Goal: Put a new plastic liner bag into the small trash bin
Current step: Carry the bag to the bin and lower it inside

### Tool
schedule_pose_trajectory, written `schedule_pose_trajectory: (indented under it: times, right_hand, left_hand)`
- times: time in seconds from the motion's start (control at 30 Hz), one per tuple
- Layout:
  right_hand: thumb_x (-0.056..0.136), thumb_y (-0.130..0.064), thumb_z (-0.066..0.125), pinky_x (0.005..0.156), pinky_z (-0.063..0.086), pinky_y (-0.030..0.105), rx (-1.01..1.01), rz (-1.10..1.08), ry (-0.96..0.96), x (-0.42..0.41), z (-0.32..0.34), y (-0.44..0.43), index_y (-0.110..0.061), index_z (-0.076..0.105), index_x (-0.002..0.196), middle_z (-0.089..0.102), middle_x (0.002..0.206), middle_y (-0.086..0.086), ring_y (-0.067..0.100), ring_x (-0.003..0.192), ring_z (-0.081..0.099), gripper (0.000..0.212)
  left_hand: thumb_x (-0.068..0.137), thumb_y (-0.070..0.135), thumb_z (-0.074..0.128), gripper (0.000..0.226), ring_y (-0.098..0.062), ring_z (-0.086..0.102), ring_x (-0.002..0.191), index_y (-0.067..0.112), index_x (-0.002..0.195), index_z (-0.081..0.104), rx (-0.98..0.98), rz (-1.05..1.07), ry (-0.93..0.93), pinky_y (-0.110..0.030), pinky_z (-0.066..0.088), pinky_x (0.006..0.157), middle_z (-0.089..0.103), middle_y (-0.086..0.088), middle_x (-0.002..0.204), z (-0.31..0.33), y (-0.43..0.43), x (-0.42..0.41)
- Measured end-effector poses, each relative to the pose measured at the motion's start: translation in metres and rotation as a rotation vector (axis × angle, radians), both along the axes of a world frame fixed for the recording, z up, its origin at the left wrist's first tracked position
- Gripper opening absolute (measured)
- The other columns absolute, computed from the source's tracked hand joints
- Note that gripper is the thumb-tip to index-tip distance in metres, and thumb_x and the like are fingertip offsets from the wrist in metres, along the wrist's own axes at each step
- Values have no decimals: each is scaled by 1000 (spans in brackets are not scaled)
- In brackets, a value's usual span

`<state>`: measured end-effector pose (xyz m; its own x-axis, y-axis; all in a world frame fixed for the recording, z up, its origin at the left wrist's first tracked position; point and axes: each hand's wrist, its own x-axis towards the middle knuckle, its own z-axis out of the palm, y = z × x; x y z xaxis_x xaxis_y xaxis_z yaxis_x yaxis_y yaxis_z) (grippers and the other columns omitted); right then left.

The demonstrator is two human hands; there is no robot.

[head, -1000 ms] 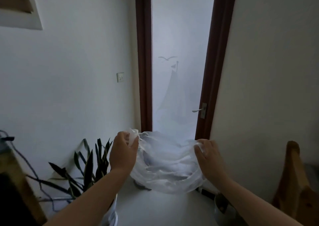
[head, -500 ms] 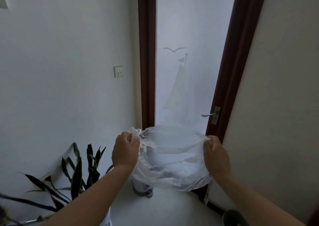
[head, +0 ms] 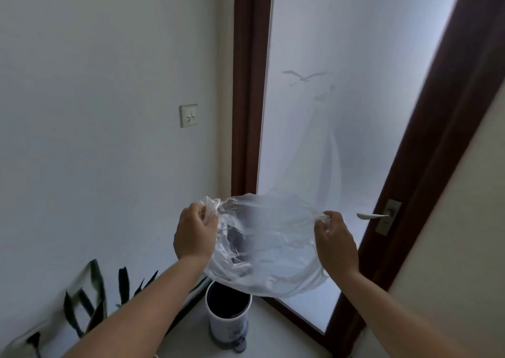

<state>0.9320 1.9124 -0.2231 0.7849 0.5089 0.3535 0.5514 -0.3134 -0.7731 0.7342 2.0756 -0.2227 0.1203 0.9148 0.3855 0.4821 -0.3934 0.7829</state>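
Observation:
A clear plastic liner bag (head: 269,248) hangs spread in the air between both hands, its mouth pulled wide. My left hand (head: 194,234) grips the bunched left edge of the bag. My right hand (head: 336,241) pinches the right edge. Below the bag, on the floor by the door, stands the small white trash bin (head: 228,320), upright, with a dark open inside. The bag's bottom overlaps the bin's far rim in view; I cannot tell whether they touch.
A frosted glass door (head: 341,111) with a dark wooden frame and a metal handle (head: 373,216) stands right behind the bin. A leafy plant (head: 93,300) sits on the floor at the left. A light switch (head: 188,115) is on the left wall.
The view has closed in on the door and tipped down, so the bin now shows under the bag. Both hands have kept their grip and spread the bag wider.

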Motion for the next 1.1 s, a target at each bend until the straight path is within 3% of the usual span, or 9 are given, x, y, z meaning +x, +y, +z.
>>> schedule_pose_trajectory:
  times: [0.17, 0.43, 0.63, 0.83, 0.93, 1.1]
  right_hand:
    - [90, -17, 50, 54, 36, 28, -35, 54, 6, 31, -18, 64, -16, 46, 118, 57, 76, -5, 6, 65, 51, 28]
    - [84, -24, 61, 66, 42, 31, -149, 221, 16, 121, -63, 178, -24, 45, 119, 62, 105, -2, 16, 80, 58, 39]
    - [87, -34, 51, 55, 42, 30, -269, 305, 34, 187, -88, 260, -25, 45, 118, 57, 79, -11, 9, 69, 56, 33]
    - [84, -32, 46, 63, 47, 35, -425, 432, 58, 219, -125, 321, -26, 44, 117, 58, 80, -6, 19, 72, 59, 33]
    - [81, -34, 54, 61, 42, 32, -464, 519, 31, 220, -149, 344, -25, 46, 113, 58, 91, -8, 15, 74, 56, 34]
    - [79, -32, 63, 71, 42, 32, -570, 602, 59, 211, -199, 367, -22, 51, 111, 54, 107, -6, 16, 87, 53, 35]
  left_hand:
    - [86, 26, 59, 17, -23, 47, 67, 17, 79, 46, -27, 23, -1, -30, 33, 59, 57, -8, 86, -19, 48, 33]
    - [86, 27, 59, 20, -14, 44, 59, 22, 74, 44, -77, 96, -9, -25, 30, 49, 52, 1, 74, -60, 133, 108]
    - [88, 28, 56, 30, -15, 41, 54, 27, 65, 36, -196, 248, -11, -27, 29, 48, 46, 5, 65, -89, 190, 160]
    - [88, 26, 54, 10, -25, 53, 65, 22, 83, 46, -297, 401, 34, -31, 39, 56, 55, 0, 76, -124, 228, 182]
    - [89, 28, 53, 13, -25, 51, 63, 23, 81, 44, -368, 481, 53, -30, 36, 53, 51, 4, 69, -149, 235, 183]
    - [89, 29, 55, 17, -21, 47, 61, 25, 83, 39, -428, 536, 122, -29, 30, 52, 45, 11, 67, -195, 241, 177]
